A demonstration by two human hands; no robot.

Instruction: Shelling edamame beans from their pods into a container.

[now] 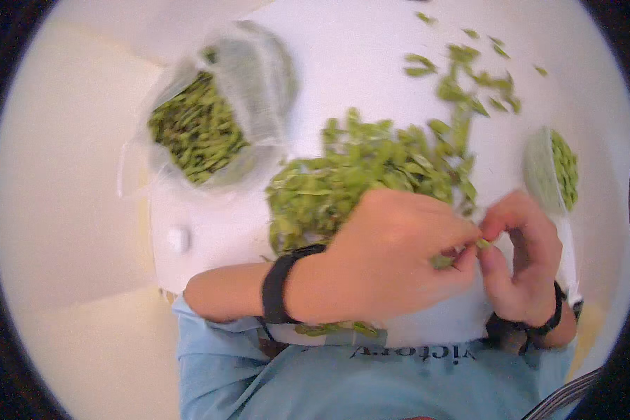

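My left hand (399, 257) reaches across in front of me, its fingers closed around a green bean pod (442, 261) that shows between thumb and palm. Facing it, my right hand (525, 252) pinches a small pale-green end (484, 243) between thumb and forefinger; the fingertips of both hands meet there. Whether this end belongs to the same pod is blurred. Beyond my left hand spreads a heap of green pods and hulls (341, 178). A bowl (539, 168) of green beans (564, 168) stands past my right hand.
A translucent plastic bag (252, 94) full of pods (197, 131) sits at the far left of the white table (341, 63). Loose hulls (451, 89) lie scattered at the back right. A small white round object (179, 240) rests near the left edge. Some pods (320, 329) lie close to my shirt.
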